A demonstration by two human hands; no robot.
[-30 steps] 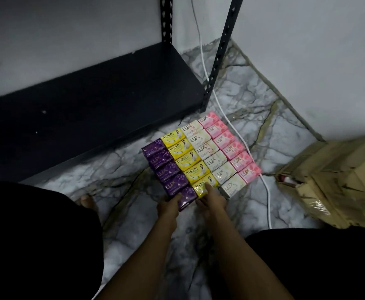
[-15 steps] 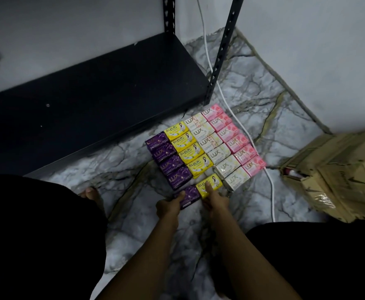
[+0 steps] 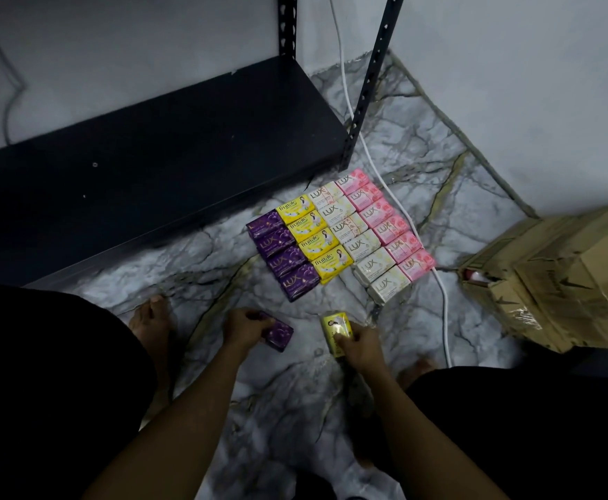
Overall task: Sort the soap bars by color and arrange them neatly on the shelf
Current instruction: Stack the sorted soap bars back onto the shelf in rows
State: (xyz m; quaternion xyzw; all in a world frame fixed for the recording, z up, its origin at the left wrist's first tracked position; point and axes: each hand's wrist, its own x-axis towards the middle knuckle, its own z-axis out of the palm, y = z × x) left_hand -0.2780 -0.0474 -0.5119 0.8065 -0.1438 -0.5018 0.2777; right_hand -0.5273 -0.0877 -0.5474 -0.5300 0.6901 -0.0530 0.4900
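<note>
Soap bars lie on the marble floor in four colour rows: purple (image 3: pixel 282 252), yellow (image 3: pixel 315 238), white (image 3: pixel 358 240) and pink (image 3: pixel 387 223). My left hand (image 3: pixel 243 326) grips a purple soap bar (image 3: pixel 279 333) pulled clear of its row. My right hand (image 3: pixel 358 344) grips a yellow soap bar (image 3: pixel 335 328), also apart from the rows. Both bars sit low over the floor, nearer to me than the block. The black shelf (image 3: pixel 151 157) stands bare at the upper left, behind the rows.
A white cable (image 3: pixel 396 196) runs down the wall and along the pink row. A taped cardboard box (image 3: pixel 566 276) sits at the right. Shelf uprights (image 3: pixel 365 102) rise at the shelf's right corner. My bare feet (image 3: pixel 152 315) and dark-clothed knees flank the floor space.
Both hands have drawn back toward me, each taking the nearest bar from its row: the purple one in the left, the yellow one in the right. The view has tilted slightly.
</note>
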